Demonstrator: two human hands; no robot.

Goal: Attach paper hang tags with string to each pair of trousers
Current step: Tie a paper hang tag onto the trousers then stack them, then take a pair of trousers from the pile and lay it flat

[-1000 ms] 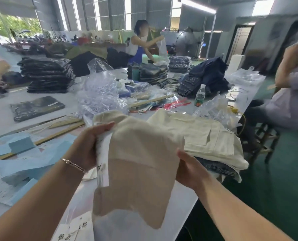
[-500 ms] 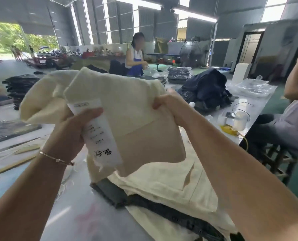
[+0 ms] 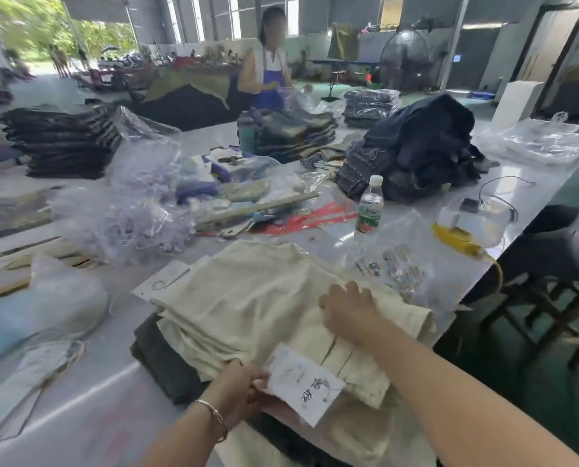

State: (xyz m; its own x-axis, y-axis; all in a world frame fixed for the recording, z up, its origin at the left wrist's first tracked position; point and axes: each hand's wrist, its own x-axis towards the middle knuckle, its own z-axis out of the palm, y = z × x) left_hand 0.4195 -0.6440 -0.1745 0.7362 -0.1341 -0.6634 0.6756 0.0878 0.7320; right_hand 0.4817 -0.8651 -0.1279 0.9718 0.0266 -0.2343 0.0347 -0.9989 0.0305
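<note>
- Head view: a big shed with grey walls and an open doorway to trees at far left; a long pale table (image 3: 89,409) runs through it, loaded with dark folded stacks (image 3: 62,143), loose clear bags (image 3: 123,214), a heap of denim (image 3: 413,146) and a bottle (image 3: 369,205).
- A person in a blue apron (image 3: 268,62) stands at the far side of the table.
- Cream trousers (image 3: 241,305) lie folded on a pile at the near right edge of the table, over darker cloth (image 3: 160,362).
- The left hand (image 3: 237,389), a bangle on its wrist, reaches in from below and pinches the left edge of a white tag (image 3: 303,382) lying on the trousers.
- The right hand (image 3: 347,310) rests on the trousers beyond the tag, palm down; fingers bent at the cloth; whether they grip it I cannot tell.
- A second card (image 3: 161,281) pokes out from under the pile's far left corner.
- Right of the pile the table ends, with green floor and a stool (image 3: 551,318) beyond; bare tabletop lies left of the left forearm.
</note>
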